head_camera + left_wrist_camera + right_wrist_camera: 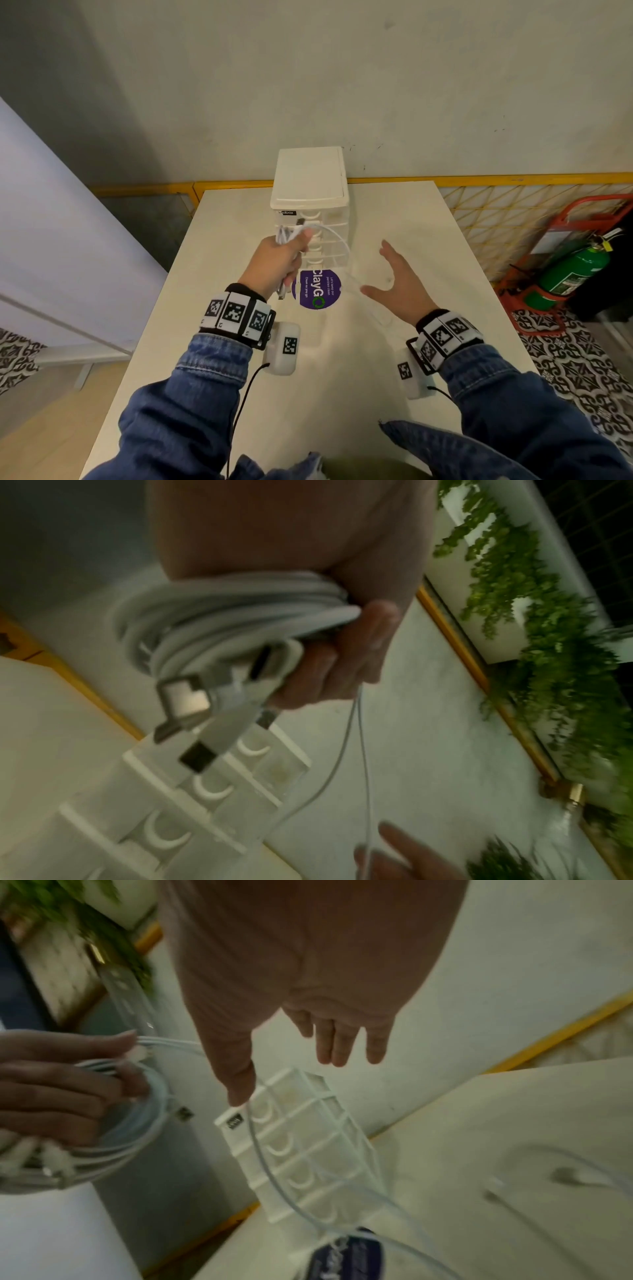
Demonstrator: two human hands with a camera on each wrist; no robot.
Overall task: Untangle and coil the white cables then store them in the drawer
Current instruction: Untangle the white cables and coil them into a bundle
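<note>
My left hand [289,248] grips a coil of white cables [287,234] in front of the white drawer unit [310,185]. In the left wrist view, the coil [222,615] sits under curled fingers [342,666], and several USB plugs [186,700] stick out. One loose white strand [344,245] arcs from the coil down to the table. My right hand [383,270] hovers open to the right of that strand, fingers spread and holding nothing. In the right wrist view, the strand [274,1177] passes under my thumb [238,1080] and across the drawer fronts [308,1137], which look pushed in.
A round purple sticker [317,289] lies on the white table [342,377] before the unit. A cable end [575,1177] rests on the table to the right. A yellow rail [496,180] runs behind the table. A green fire extinguisher [572,270] stands on the floor at the right.
</note>
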